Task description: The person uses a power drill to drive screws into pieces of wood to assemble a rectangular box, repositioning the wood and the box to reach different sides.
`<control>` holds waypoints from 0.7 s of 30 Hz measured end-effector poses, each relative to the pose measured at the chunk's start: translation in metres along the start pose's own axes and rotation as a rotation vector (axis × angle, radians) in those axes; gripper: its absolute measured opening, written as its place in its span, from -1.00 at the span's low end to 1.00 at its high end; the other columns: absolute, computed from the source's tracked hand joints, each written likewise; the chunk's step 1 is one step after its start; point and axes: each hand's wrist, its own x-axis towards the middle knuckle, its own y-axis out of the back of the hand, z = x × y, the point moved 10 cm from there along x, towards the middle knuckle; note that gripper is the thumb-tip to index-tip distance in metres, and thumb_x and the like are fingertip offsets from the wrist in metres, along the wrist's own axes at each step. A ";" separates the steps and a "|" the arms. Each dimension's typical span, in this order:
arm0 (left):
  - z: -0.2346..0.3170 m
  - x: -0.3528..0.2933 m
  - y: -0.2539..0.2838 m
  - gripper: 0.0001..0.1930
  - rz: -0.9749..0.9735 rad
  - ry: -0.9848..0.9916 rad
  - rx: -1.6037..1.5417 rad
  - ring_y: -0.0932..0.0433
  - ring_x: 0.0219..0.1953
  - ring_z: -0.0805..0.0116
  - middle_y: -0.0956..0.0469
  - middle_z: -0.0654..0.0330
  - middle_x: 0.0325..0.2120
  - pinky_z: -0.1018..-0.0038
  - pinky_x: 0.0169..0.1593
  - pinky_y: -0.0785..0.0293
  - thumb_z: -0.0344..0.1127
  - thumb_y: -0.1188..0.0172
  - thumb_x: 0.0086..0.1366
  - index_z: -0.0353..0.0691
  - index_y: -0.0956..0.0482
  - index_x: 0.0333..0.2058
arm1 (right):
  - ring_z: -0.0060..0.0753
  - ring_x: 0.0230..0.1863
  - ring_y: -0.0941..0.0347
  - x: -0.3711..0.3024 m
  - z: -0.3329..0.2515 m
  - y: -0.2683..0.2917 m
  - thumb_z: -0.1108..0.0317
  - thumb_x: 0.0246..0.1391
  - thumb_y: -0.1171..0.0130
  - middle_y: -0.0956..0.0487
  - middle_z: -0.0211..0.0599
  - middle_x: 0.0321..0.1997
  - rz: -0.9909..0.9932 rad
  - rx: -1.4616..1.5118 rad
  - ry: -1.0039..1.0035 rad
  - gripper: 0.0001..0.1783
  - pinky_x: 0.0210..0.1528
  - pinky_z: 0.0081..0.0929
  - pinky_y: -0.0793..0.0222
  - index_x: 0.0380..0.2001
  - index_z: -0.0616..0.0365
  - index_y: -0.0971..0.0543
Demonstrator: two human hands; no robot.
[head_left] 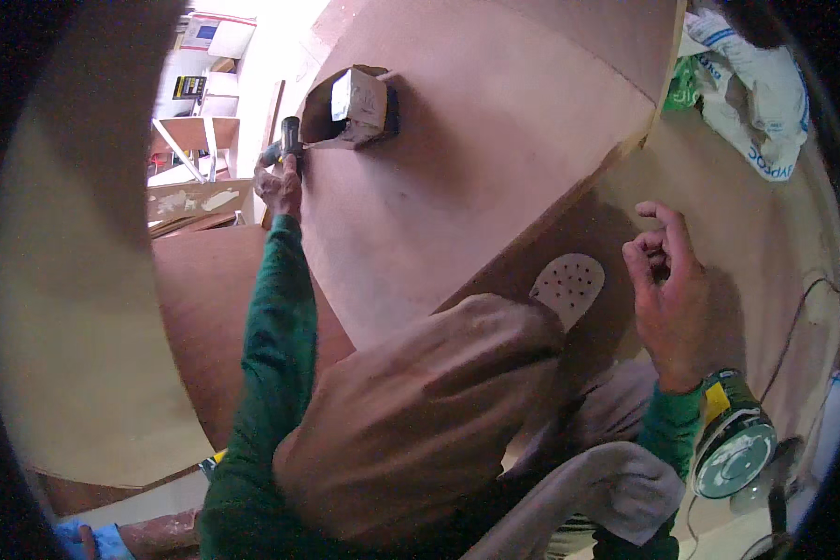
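While the left hand (pixel 278 185) grips a dark tool (pixel 290 138) by the cardboard box (pixel 357 105), the right hand (pixel 667 294) – fingers curled, empty – rests on brown board (pixel 495 168); a perforated sanding disc (pixel 567 285) lies at nine o'clock, a green sander (pixel 733 446) at five.

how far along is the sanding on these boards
Done: hard to judge; the large brown board looks smooth and even, but no sanded patch stands out. In hand: the left hand grips a dark tool at the board's edge beside an open cardboard box; the right hand is loosely curled, holding nothing clear, near a loose perforated sanding disc. Left: the green sander lies unheld.
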 end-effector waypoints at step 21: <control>0.050 -0.113 0.066 -0.57 -0.288 0.505 -1.219 -0.50 -0.21 0.44 -0.55 0.26 -0.23 0.42 -0.08 -0.44 0.04 -0.09 0.59 -0.24 -0.48 0.08 | -0.05 -0.12 -0.60 -0.007 -0.040 -0.050 0.32 0.29 -0.26 -0.64 -0.15 -0.21 -0.212 0.042 0.150 -0.59 -0.03 -0.14 -0.49 0.18 0.04 -0.53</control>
